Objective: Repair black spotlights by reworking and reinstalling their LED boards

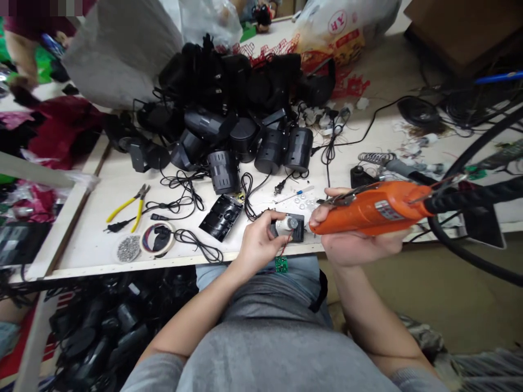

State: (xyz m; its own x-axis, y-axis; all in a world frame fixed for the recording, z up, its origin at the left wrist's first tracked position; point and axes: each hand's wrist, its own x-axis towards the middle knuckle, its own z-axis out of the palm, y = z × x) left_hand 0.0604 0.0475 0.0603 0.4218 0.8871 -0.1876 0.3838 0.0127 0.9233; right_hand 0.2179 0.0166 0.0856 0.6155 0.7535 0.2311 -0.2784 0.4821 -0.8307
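My right hand (359,245) is wrapped round an orange power screwdriver (370,209) with a black cable at its back, its tip pointing left. Fingers and thumb of my left hand (263,237) pinch a small silvery motor (289,222), which rests on a black plastic part (299,231) near the table's front edge. A red wire runs down from the motor to a green circuit board (281,264) hanging at the edge. The screwdriver's tip is close to the motor's right side; whether it touches anything I cannot make out. Left of my left hand lies an open black housing half (222,216).
Yellow-handled pliers (129,208), a tub of screws (128,248) and a tape roll (157,239) lie at the left. Black lamp housings (223,171) with cords are piled behind. A soldering iron (400,167) sits in a spring holder at right. Another person's arm (22,54) shows far left.
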